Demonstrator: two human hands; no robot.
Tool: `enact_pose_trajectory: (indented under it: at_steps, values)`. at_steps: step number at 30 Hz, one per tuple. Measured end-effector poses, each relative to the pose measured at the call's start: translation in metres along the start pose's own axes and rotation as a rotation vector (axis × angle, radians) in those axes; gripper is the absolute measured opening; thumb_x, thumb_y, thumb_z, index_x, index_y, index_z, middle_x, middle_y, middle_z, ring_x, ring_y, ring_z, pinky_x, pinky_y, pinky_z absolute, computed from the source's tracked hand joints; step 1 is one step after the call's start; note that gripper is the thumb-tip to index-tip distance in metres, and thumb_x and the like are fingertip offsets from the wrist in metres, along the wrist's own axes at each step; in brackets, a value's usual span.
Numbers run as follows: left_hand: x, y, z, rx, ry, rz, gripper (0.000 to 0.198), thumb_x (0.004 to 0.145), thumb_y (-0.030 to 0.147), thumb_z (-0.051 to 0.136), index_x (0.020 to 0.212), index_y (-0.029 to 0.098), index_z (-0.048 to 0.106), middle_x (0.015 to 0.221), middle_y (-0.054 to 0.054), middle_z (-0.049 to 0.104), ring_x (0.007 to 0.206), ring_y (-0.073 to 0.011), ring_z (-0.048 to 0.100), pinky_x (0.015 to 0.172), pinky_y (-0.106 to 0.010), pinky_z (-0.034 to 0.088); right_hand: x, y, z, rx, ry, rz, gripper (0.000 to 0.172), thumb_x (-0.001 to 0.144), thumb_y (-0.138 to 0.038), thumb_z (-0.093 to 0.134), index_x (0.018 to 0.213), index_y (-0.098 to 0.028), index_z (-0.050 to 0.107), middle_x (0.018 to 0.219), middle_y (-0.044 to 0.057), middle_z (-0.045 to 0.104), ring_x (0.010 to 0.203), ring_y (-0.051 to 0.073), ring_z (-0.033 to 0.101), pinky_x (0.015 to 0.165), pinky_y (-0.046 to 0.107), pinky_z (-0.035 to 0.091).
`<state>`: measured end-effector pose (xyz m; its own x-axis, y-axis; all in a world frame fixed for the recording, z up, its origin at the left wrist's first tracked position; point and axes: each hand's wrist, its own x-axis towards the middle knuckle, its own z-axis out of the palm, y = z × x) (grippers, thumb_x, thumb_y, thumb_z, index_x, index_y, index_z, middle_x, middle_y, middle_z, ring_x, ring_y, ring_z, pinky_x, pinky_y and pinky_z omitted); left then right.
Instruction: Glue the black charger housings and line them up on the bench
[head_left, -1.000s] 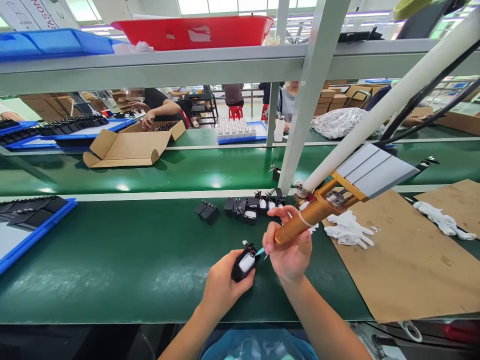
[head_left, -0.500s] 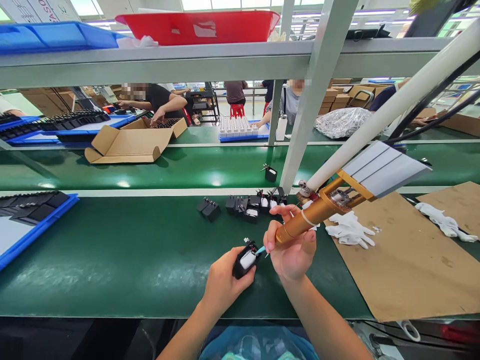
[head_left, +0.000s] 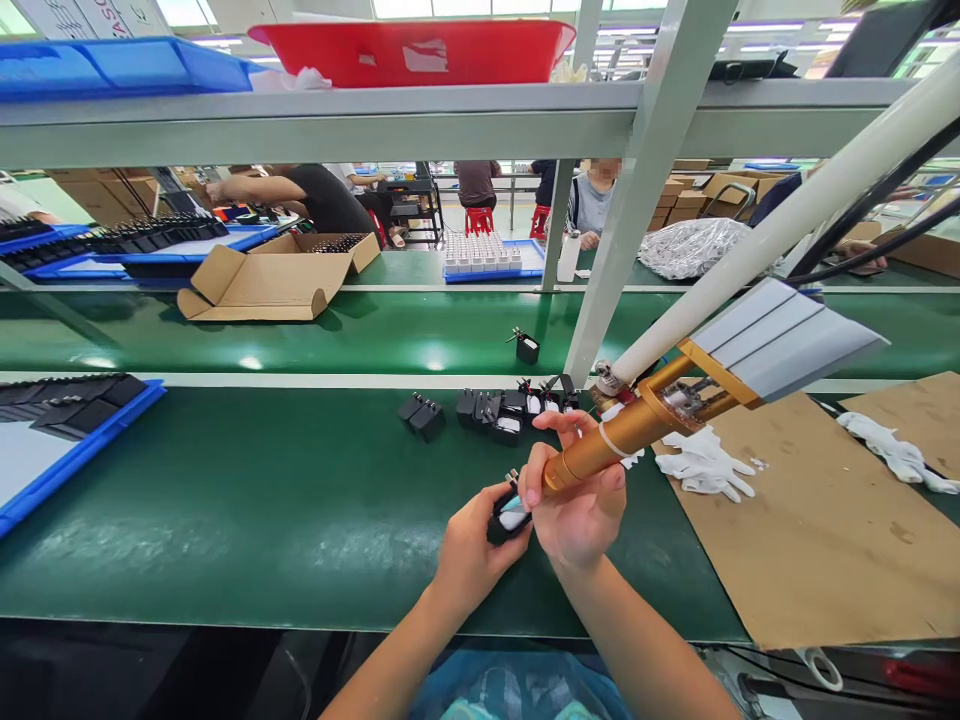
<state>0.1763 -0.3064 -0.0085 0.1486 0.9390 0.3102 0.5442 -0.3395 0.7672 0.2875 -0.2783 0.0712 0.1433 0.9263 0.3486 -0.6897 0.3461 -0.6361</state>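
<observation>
Clasping a black casing point(head_left: 510, 522), the left hand point(head_left: 474, 548) is curled around it; the right hand point(head_left: 576, 508) grasps a gold tool point(head_left: 624, 434) aimed at it. That casing looks unfinished; whether the loose adapters point(head_left: 487, 410) beyond, toward 12 o'clock, are done is unclear.

Case point(head_left: 496, 529): black, open-faced, white inside, tilted in the left hand point(head_left: 471, 548). Tool point(head_left: 631, 430): gold, cylindrical, slanting through the right hand point(head_left: 576, 505), its blue tip point(head_left: 512, 504) at the case's opening.
</observation>
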Motion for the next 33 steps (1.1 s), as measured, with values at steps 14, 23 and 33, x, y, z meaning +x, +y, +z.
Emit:
enact_pose_trajectory:
  at_steps: [14,23,33]
  values:
    - [0.001,-0.013,-0.011,0.148,-0.079,0.023,0.042,0.081,0.028,0.060,0.122,0.023,0.053,0.103,-0.004,0.071,0.088,-0.0197,0.068,0.077,-0.029,0.051,0.002,0.000,-0.003,0.004,0.012,0.002,0.051,0.079,-0.068,0.037,0.110,-0.030,0.051,0.102,0.003,0.053,0.042,0.007,0.046,0.035,0.026,0.033]
    - [-0.002,-0.044,-0.038,0.153,-0.236,-0.108,0.045,0.080,0.036,0.063,0.123,0.027,0.057,0.117,-0.005,0.067,0.102,-0.0229,0.064,0.088,-0.035,0.051,0.012,-0.005,-0.021,-0.034,0.033,-0.016,0.045,0.081,-0.063,0.037,0.107,-0.030,0.052,0.101,0.003,0.054,0.042,0.007,0.046,0.034,0.025,0.033]
    - [0.022,-0.027,-0.034,0.031,-0.270,-0.089,0.033,0.095,0.034,0.043,0.121,0.026,0.062,0.117,-0.002,0.068,0.109,-0.0197,0.062,0.095,-0.034,0.049,0.014,-0.007,-0.036,-0.007,0.029,-0.036,0.041,0.083,-0.059,0.039,0.107,-0.030,0.054,0.103,0.002,0.053,0.045,0.008,0.049,0.037,0.025,0.035]
